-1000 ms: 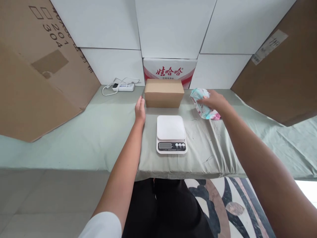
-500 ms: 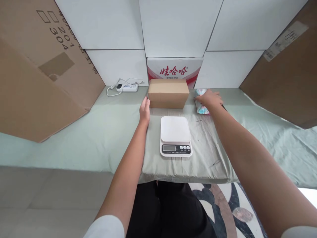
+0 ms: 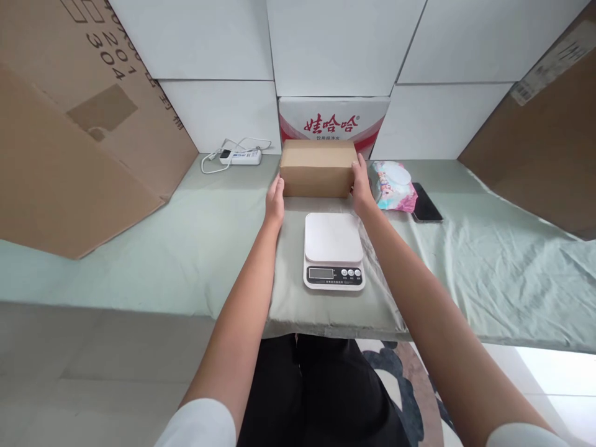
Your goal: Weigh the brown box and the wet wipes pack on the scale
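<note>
A small brown cardboard box (image 3: 318, 180) sits on the cloth-covered table, in front of the printed white carton. My left hand (image 3: 274, 200) lies against its left side, and my right hand (image 3: 361, 183) grips its right side, so the box is held between the two. Parts of the fingers are hidden along the box's sides. Nearer to me, between my forearms, stands a white kitchen scale (image 3: 334, 242) with a bare platform and a blank display.
Right of my right hand lies a pack of wipes (image 3: 393, 186), touching a dark phone (image 3: 426, 203). A power strip (image 3: 241, 156) with a white cable is at the back left. Large cardboard sheets (image 3: 93, 155) flank the table, and white boxes (image 3: 330, 46) stack behind it.
My right hand has let go of the wipes pack and moved left onto the box's right side. The pack has shifted slightly right, and the phone now shows. My left hand stays at the box.
</note>
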`<state>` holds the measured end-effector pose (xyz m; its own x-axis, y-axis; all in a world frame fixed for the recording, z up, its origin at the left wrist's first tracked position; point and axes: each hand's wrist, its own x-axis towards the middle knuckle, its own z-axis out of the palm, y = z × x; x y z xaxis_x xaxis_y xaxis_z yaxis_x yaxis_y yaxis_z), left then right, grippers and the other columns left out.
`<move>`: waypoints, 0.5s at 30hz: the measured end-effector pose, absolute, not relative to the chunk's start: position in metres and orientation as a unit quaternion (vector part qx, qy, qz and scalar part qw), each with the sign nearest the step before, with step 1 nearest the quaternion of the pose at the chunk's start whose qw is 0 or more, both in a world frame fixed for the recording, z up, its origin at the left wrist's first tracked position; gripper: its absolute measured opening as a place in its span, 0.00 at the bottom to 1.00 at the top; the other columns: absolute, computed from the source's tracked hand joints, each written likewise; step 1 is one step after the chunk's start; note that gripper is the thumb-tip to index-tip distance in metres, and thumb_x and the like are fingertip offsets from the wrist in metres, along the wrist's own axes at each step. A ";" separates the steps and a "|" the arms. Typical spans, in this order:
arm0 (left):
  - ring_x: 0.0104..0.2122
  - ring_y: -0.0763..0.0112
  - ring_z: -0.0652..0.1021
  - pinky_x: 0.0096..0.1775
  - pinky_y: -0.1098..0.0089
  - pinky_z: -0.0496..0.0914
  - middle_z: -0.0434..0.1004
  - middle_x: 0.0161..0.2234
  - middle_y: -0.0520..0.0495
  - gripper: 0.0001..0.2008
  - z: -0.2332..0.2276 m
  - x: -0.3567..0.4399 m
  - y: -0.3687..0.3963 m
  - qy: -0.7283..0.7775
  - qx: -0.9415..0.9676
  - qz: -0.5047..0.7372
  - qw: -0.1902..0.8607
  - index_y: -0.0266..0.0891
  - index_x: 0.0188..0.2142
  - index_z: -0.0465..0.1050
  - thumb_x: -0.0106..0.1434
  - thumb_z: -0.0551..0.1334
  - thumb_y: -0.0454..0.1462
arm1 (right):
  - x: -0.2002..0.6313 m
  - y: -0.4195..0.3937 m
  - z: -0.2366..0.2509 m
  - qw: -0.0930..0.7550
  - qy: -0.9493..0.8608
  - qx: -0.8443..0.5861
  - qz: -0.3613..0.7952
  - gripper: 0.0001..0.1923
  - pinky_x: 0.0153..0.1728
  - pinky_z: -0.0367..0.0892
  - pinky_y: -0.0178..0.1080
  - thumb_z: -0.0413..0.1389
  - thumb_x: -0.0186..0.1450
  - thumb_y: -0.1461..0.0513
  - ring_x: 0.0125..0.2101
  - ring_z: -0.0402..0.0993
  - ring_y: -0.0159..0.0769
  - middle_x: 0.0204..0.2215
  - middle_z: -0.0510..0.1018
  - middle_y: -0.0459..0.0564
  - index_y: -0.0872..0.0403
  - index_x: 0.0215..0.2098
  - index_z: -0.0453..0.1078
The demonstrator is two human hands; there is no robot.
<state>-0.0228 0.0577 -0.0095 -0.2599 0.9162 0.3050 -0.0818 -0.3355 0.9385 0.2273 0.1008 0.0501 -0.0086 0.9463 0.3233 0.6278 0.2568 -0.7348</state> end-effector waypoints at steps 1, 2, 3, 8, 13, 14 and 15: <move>0.77 0.54 0.64 0.77 0.53 0.58 0.71 0.73 0.44 0.40 -0.009 -0.023 0.058 0.437 0.477 0.662 0.378 0.47 0.68 0.74 0.68 0.58 0.67 | 0.221 0.098 0.047 0.424 -0.654 -0.576 0.245 0.37 0.67 0.69 0.51 0.31 0.77 0.51 0.76 0.60 0.40 0.80 0.55 0.56 0.51 0.82 0.41; 0.77 0.54 0.64 0.77 0.54 0.58 0.72 0.73 0.44 0.40 -0.008 -0.024 0.057 0.440 0.475 0.662 0.379 0.48 0.67 0.75 0.68 0.58 0.67 | 0.218 0.095 0.046 0.440 -0.629 -0.575 0.282 0.38 0.67 0.70 0.49 0.34 0.77 0.50 0.77 0.58 0.39 0.81 0.52 0.53 0.50 0.82 0.40; 0.77 0.54 0.64 0.76 0.54 0.58 0.72 0.73 0.45 0.40 -0.006 -0.024 0.056 0.441 0.474 0.662 0.378 0.48 0.67 0.75 0.68 0.58 0.68 | 0.217 0.090 0.048 0.446 -0.619 -0.573 0.300 0.39 0.68 0.69 0.47 0.35 0.76 0.48 0.78 0.56 0.38 0.82 0.50 0.50 0.48 0.82 0.40; 0.77 0.50 0.63 0.76 0.54 0.59 0.73 0.72 0.44 0.42 0.027 -0.017 0.022 0.420 0.490 0.678 0.353 0.46 0.68 0.74 0.66 0.59 0.68 | 0.236 0.042 0.080 0.507 -0.667 -0.491 0.240 0.41 0.76 0.56 0.55 0.39 0.74 0.38 0.81 0.46 0.42 0.82 0.50 0.43 0.38 0.81 0.44; 0.74 0.46 0.69 0.74 0.52 0.64 0.75 0.70 0.45 0.36 0.044 -0.001 -0.074 0.421 0.516 0.678 0.312 0.51 0.65 0.76 0.69 0.58 0.67 | 0.268 -0.050 0.086 0.512 -0.679 -0.494 0.178 0.44 0.78 0.49 0.64 0.41 0.73 0.33 0.82 0.37 0.55 0.82 0.49 0.46 0.37 0.82 0.44; 0.73 0.47 0.70 0.73 0.52 0.65 0.76 0.70 0.44 0.35 0.041 0.002 -0.093 0.418 0.519 0.679 0.308 0.51 0.64 0.76 0.69 0.58 0.66 | 0.275 -0.066 0.080 0.517 -0.679 -0.489 0.179 0.44 0.78 0.49 0.65 0.42 0.73 0.33 0.82 0.36 0.57 0.82 0.47 0.46 0.36 0.82 0.43; 0.72 0.47 0.72 0.72 0.52 0.66 0.76 0.69 0.43 0.34 0.036 0.005 -0.110 0.414 0.520 0.680 0.309 0.51 0.63 0.76 0.69 0.59 0.66 | 0.280 -0.079 0.072 0.522 -0.681 -0.480 0.182 0.44 0.78 0.49 0.65 0.43 0.73 0.33 0.82 0.37 0.57 0.82 0.47 0.46 0.35 0.81 0.43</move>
